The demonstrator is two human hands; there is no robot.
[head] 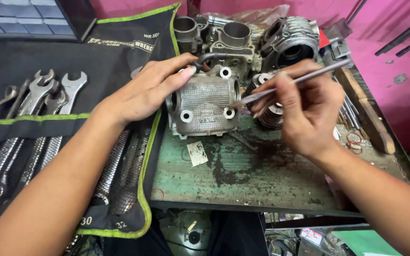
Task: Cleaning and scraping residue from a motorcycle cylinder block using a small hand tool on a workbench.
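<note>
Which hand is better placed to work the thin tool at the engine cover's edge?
Right, probably. The right hand grips the thin metal tool, its tip already at the engine cover's right edge. The left hand rests on the cover's top left, steadying it.

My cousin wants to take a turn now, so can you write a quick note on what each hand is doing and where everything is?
Left hand: resting on top of the grey engine cylinder head, steadying it on the green workbench.
Right hand: pinching a thin metal rod tool, its tip at the head's right side.
Nearby: wrench roll lies open at left; other engine castings stand behind; a paper scrap lies in front.
Done: head set on the bench.
Left: cannot tell how far the picking has got.
</note>
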